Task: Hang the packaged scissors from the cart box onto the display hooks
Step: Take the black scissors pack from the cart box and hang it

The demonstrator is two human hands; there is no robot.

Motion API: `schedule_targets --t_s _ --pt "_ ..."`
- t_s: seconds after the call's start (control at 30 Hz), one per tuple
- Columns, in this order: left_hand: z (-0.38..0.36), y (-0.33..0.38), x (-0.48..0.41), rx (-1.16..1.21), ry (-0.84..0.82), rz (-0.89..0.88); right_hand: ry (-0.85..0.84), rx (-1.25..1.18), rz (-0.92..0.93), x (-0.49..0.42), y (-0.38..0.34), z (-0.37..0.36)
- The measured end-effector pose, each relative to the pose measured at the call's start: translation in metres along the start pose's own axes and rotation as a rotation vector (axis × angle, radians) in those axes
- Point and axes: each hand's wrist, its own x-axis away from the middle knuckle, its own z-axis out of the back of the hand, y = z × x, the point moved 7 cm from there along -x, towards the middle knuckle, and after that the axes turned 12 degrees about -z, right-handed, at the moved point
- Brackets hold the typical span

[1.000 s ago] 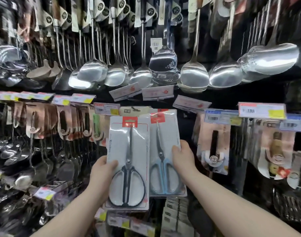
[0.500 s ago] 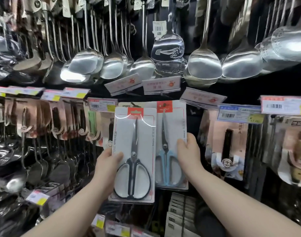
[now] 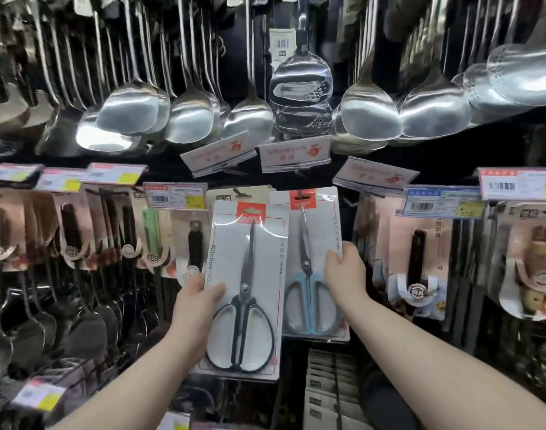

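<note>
White-carded black-handled scissors (image 3: 244,293), pinched in the left hand (image 3: 197,302), look not yet hooked. The right hand (image 3: 343,268) grips the blue-handled scissors pack (image 3: 306,243), seemingly hung.

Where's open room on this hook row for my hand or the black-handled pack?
A narrow dark gap between the blue-handled pack and the pink-carded tools at right; a dark band under the ladles. Left of the black-handled pack, cards hang tightly packed.
</note>
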Motion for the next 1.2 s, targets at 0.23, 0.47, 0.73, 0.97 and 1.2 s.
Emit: schedule_targets --t_s 0.23,0.47,0.73,0.97,1.2 --pt "-0.007 -0.008 -0.004 0.019 -0.033 0.03 0.034 0.041 -0.023 -0.019 0.006 -0.006" --pt "-0.013 -0.01 -0.001 0.023 -0.062 0.08 0.036 0.043 -0.069 -0.041 0.014 -0.021" --pt "-0.018 -0.012 -0.001 0.051 -0.091 0.077 -0.046 0.094 -0.159 -0.054 0.021 -0.022" --pt "-0.028 -0.017 0.002 0.113 -0.085 0.091 0.011 0.218 -0.023 -0.026 0.006 -0.008" --pt "-0.048 -0.006 0.007 0.175 -0.109 0.05 -0.26 -0.019 0.031 0.044 -0.003 -0.009"
